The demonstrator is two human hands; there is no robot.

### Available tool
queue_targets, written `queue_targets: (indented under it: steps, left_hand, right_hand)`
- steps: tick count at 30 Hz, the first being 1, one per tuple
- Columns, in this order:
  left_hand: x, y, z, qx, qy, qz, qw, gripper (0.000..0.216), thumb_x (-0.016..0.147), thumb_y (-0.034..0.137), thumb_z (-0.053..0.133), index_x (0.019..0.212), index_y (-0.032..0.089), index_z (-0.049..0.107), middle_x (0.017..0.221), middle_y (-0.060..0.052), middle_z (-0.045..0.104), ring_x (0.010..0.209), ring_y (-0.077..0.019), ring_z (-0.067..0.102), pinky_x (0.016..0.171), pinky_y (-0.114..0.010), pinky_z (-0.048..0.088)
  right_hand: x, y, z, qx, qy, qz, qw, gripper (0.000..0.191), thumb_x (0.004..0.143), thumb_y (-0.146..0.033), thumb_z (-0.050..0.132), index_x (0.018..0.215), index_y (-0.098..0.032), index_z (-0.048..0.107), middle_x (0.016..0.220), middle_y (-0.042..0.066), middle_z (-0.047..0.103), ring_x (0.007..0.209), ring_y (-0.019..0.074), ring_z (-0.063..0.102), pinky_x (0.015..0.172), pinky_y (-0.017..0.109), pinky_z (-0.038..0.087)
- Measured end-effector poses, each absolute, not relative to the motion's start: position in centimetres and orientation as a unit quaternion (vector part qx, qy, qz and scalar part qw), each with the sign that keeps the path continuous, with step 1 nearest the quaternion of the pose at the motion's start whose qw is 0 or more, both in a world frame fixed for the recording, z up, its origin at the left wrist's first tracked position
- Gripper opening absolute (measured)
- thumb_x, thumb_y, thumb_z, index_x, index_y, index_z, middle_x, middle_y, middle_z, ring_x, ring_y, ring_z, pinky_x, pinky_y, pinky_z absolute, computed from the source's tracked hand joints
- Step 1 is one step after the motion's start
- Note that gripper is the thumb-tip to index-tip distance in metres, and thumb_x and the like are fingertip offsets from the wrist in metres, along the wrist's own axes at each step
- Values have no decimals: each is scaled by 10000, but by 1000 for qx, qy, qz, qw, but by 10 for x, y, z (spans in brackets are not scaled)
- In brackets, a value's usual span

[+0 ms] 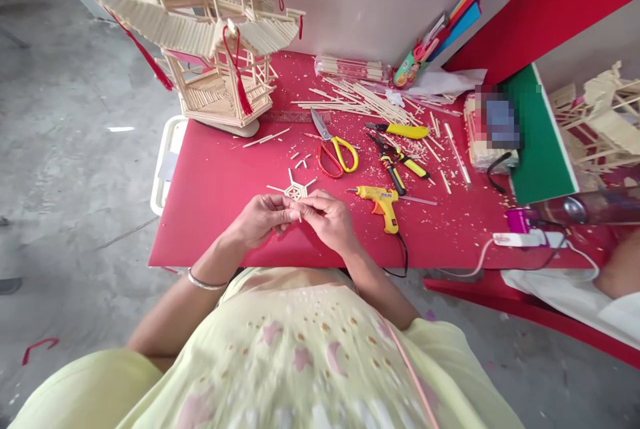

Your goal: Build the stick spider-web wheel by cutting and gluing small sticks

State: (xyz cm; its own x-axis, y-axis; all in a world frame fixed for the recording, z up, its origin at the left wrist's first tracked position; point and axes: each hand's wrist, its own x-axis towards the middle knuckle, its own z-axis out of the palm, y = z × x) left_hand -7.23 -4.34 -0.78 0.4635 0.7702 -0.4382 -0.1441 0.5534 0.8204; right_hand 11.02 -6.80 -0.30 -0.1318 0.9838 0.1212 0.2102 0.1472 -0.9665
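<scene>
Both hands meet near the table's (210,215) front edge. The left hand (263,219) and right hand (327,219) have their fingertips pinched shut on the near side of a small stick frame (295,190), held just above the red top. A glue gun (383,202) lies just right of them, with scissors (335,149) behind. A stick pagoda (215,49) stands at the back left corner.

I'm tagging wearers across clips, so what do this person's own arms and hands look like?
Both are bare, without gloves: left hand, right hand. Forearms are uncovered. A thin silver bangle circles the left wrist; the right wrist shows none. No rings can be made out. Sleeves belong to a pale yellow-green garment with pink moon and star shapes.
</scene>
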Motion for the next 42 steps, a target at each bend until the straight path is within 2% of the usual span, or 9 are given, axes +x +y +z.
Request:
queue_targets:
  steps: [6, 10, 13, 18, 22, 26, 32, 37, 42]
  left_hand:
    - [-91, -64, -9, 618, 431, 168, 636, 330, 781, 463, 825, 660, 169, 735, 653, -47, 678, 631, -144, 615, 617, -259, 507]
    - [-99, -66, -7, 666, 477, 292, 494, 289, 730, 436, 872, 644, 184, 759, 1075, -128, 759, 966, -235, 664, 813, -317, 535]
    - [-97, -64, -6, 538, 517, 317, 585, 311, 751, 421, 862, 957, 195, 805, 1000, -110, 768, 833, -197, 687, 702, -292, 541]
    - [-91, -60, -10, 419, 482, 298, 709, 358, 653, 344, 931, 910, 154, 769, 746, -49, 734, 630, -142, 647, 570, -248, 516]
    - [-95, -42, -13, 435, 523, 318, 661, 359, 645, 361, 923, 882, 129, 786, 727, -70, 744, 613, -158, 658, 572, -270, 536]
    - [-98, -8, -12, 505, 565, 301, 578, 347, 689, 409, 873, 872, 128, 783, 709, -56, 735, 512, -131, 608, 548, -275, 513]
    - [-89, 31, -17, 619, 602, 197, 465, 310, 705, 433, 819, 814, 144, 800, 690, -54, 729, 583, -132, 589, 549, -240, 436]
    - [-86, 47, -17, 630, 590, 149, 482, 295, 699, 426, 800, 793, 148, 821, 676, -36, 718, 573, -108, 530, 535, -231, 396]
    - [-79, 53, -4, 590, 608, 108, 520, 299, 663, 404, 815, 770, 126, 797, 485, 15, 556, 420, -61, 360, 424, -225, 271]
  right_hand:
    - [125, -78, 0, -519, -565, 437, 469, 241, 962, -417, 662, 848, -227, 756, 800, -12, 644, 740, 123, 596, 688, 252, 464]
    - [127, -76, -3, -529, -583, 427, 445, 242, 994, -398, 623, 899, -228, 766, 835, -5, 655, 775, 125, 612, 717, 250, 470]
    - [116, -79, -9, -493, -612, 449, 425, 226, 988, -395, 638, 911, -234, 775, 836, -1, 667, 772, 129, 614, 709, 254, 480]
    - [100, -85, -20, -481, -620, 446, 431, 236, 990, -420, 642, 925, -241, 782, 807, -2, 668, 753, 133, 620, 699, 261, 506]
    - [115, -86, -28, -534, -663, 325, 412, 271, 1047, -377, 541, 1168, -254, 751, 999, 47, 721, 920, 167, 653, 859, 301, 529]
    - [140, -83, -40, -623, -701, 132, 320, 290, 1045, -337, 525, 1205, -236, 745, 1059, 102, 707, 1034, 237, 607, 950, 376, 487]
    - [142, -85, -54, -632, -718, 119, 268, 291, 1039, -297, 508, 1211, -244, 736, 1042, 98, 690, 1015, 241, 594, 900, 368, 488]
    - [169, -99, -44, -683, -670, 47, 287, 289, 1002, -266, 530, 1218, -243, 721, 1111, 114, 687, 1061, 265, 607, 956, 403, 471]
    - [222, -115, -29, -834, -530, -25, 153, 421, 851, -283, 619, 1254, -164, 652, 1193, 181, 623, 1102, 346, 584, 857, 442, 475]
